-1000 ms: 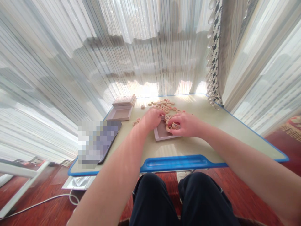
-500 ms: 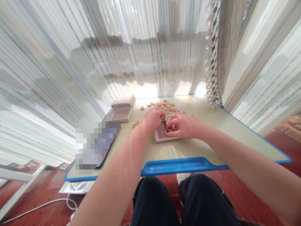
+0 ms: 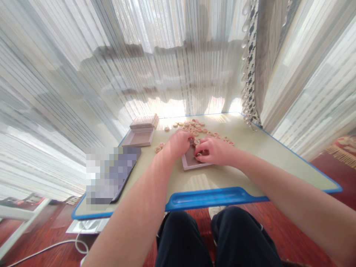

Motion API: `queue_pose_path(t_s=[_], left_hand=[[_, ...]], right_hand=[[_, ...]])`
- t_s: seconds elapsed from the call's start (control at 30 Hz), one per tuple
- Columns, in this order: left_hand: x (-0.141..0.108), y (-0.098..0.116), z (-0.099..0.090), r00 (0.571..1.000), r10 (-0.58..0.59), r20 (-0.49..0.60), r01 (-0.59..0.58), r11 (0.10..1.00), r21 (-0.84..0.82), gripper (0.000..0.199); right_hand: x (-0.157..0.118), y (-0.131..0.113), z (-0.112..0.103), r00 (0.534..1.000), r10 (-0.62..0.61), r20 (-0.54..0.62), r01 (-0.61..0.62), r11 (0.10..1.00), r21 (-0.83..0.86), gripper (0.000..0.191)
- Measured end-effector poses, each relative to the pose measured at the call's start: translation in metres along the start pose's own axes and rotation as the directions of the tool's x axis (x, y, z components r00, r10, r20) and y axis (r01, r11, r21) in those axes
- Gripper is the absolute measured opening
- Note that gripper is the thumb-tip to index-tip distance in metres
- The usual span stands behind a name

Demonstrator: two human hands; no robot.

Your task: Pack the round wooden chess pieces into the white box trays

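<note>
1. Brace the box [image 3: 190,159] with the left hand [image 3: 180,142], its fingers close together at the far side; cannot tell whether gripping it.
2. Settle the pieces [image 3: 197,142] inside the box with the right hand [image 3: 215,150], its fingers curled around a few.
3. Press lightly and evenly, to avoid tipping any.
4. Mind the loose pieces [image 3: 195,134] on the table [image 3: 264,155], just beyond.

Bare arms [image 3: 139,196] stretch forward — left hand [image 3: 180,142] and right hand [image 3: 216,150] close together, fingers [image 3: 201,147] curled.
</note>
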State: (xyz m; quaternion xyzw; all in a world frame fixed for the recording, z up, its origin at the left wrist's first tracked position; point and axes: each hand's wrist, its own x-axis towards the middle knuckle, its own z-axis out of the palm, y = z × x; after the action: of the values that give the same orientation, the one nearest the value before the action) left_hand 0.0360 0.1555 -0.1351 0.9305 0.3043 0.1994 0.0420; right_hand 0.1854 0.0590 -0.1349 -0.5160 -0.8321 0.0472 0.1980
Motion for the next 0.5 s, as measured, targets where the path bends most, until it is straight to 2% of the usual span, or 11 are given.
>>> queue_pose_path(t_s=[0.3,0.5], left_hand=[[-0.0001,-0.0049,0.004,1.0,0.02,-0.011,-0.02,1.0,-0.01,0.033],[0.0001,-0.0062,0.0047,0.999,0.03,-0.02,-0.03,1.0,-0.008,0.031]], right_hand=[[-0.0019,0.0023,0.0019,0.999,0.038,-0.037,-0.039,0.998,-0.044,0.015],[-0.0026,0.0015,-0.0001,0.999,0.044,-0.019,-0.045,0.996,-0.071,0.013]])
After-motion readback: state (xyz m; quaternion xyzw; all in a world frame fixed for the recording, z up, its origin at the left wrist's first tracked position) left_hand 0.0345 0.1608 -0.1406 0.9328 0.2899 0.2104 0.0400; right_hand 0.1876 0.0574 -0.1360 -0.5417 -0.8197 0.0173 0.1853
